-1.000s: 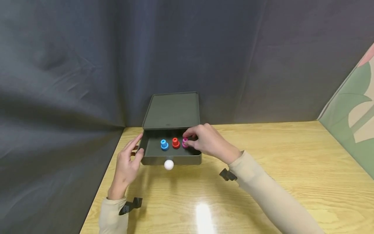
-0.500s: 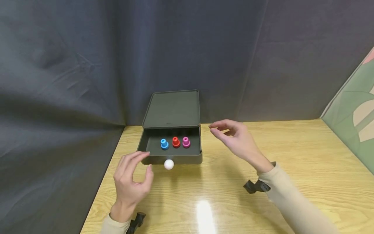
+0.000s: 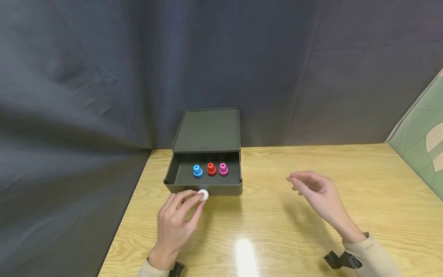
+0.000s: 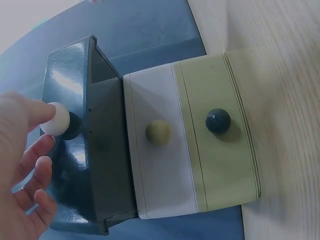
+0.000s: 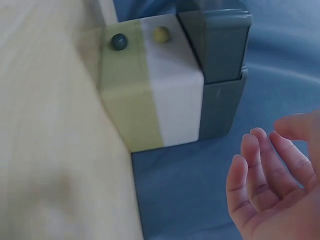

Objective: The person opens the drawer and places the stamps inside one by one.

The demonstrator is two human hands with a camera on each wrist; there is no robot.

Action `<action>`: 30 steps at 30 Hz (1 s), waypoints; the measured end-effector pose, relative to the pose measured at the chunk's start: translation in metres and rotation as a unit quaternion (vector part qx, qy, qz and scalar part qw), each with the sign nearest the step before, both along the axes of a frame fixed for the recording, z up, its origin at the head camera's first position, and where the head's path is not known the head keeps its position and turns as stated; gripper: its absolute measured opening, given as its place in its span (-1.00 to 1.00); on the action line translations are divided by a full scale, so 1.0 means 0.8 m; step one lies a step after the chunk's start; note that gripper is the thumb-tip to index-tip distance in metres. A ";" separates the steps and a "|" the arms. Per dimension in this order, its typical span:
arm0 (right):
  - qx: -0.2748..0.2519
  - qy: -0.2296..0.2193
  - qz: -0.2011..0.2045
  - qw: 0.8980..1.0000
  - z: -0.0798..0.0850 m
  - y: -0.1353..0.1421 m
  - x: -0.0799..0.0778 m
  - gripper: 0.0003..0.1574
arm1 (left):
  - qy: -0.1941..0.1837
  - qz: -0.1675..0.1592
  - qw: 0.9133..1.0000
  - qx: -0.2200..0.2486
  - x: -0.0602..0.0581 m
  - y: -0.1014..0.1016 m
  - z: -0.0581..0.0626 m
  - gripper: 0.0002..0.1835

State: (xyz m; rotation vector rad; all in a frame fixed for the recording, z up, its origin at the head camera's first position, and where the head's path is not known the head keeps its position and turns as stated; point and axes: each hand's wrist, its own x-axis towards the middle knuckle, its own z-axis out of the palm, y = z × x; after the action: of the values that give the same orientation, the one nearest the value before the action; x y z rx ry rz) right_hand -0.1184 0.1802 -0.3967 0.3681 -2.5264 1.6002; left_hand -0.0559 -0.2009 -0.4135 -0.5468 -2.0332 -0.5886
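Small pawn-like pieces, one blue (image 3: 197,171), one red (image 3: 211,169) and one pink (image 3: 223,169), stand in a row in the pulled-out dark top drawer (image 3: 226,190) of a small chest. Each has a wide base and a hollow top. At the drawer's front, my left hand (image 3: 174,221) pinches the round white knob (image 4: 59,121) with its fingertips, partly covering it. My right hand (image 3: 320,194) hovers over the wooden table to the right of the chest. Its fingers are loosely bent and hold nothing.
The chest's dark top (image 3: 209,129) lies behind the drawer. Under it come a pale drawer with a yellow knob (image 4: 158,132) and a green drawer with a dark knob (image 4: 218,121). A dark curtain (image 3: 221,69) hangs behind the wooden table (image 3: 270,207).
My right hand has let go of the pink piece and moved right, out of the drawer. My left hand has moved from the drawer's left side to the white knob.
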 end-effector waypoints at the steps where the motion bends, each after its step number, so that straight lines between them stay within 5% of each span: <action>1: 0.001 -0.003 -0.001 1.000 -0.004 0.004 0.002 -0.70 | 0.000 0.001 1.000 0.002 0.000 0.000 0.000 -0.80; 11: 0.003 -0.026 -0.009 1.000 -0.038 0.031 0.016 -0.66 | -0.042 0.031 0.999 -0.003 -0.008 -0.005 0.008 -0.78; 17: -0.011 -0.031 -0.033 0.999 -0.052 0.040 0.021 -0.64 | -0.072 0.046 0.996 0.000 -0.033 -0.004 0.014 -0.73; 30: -0.035 -0.051 -0.037 0.997 -0.055 0.038 0.024 -0.60 | -0.070 0.065 0.995 0.026 -0.087 -0.009 0.020 -0.77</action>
State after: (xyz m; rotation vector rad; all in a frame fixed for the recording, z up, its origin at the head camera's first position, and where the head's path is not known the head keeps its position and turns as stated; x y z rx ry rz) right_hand -0.0993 0.2103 -0.4403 0.1887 -2.5160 1.7153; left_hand -0.1251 -0.2080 -0.3975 -0.3466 -2.1602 -0.6148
